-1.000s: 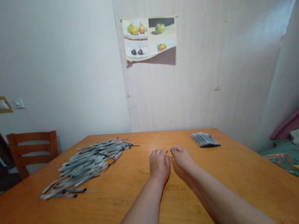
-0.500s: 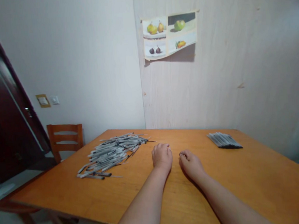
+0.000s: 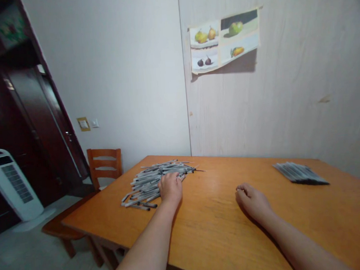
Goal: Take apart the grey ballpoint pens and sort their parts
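A loose pile of grey and white pens (image 3: 146, 182) with dark ends lies on the left part of the wooden table (image 3: 211, 223). My left hand (image 3: 170, 188) is at the right edge of this pile, back up, its fingertips hidden over the pens. Resting on the table right of the middle, my right hand (image 3: 253, 200) has its fingers curled closed; whatever they might hold is hidden. Farther right, a flat row of similar pens (image 3: 300, 173) lies side by side, dark ends towards me.
A wooden chair (image 3: 105, 164) stands beyond the table's left corner, and a stool (image 3: 66, 225) is beside its left edge. A white upright appliance (image 3: 15, 185) stands on the floor at far left. Fruit pictures (image 3: 225, 41) hang on the wall.
My left hand has moved left, from the middle of the table to the pile. My right hand stays curled on the table. The view has turned left, showing more of the doorway.
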### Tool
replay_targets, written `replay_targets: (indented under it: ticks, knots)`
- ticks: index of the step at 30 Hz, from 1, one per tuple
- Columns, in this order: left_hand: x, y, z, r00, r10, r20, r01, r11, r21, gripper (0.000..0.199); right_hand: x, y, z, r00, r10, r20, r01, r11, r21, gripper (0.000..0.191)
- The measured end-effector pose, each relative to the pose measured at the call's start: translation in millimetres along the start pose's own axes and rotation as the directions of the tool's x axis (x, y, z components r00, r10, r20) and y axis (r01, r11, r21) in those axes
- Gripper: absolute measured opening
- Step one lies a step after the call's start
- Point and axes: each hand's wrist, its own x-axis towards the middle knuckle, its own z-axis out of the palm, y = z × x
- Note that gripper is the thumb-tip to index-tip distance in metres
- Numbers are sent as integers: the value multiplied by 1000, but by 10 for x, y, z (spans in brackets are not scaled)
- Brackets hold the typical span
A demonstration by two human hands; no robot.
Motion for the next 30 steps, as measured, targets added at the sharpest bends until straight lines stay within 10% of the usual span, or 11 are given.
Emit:
replay_targets:
  ticks: [19, 30]
  knots:
    - [375, -977, -208, 987, -137, -81, 151, 969, 196, 38, -30, -28, -31, 998, -8, 59, 10, 999, -43, 28]
    - [775, -1340, -160, 982, -178, 55, 151, 932, 329, 43, 8, 12, 19, 996, -28, 86, 30, 999, -20, 29]
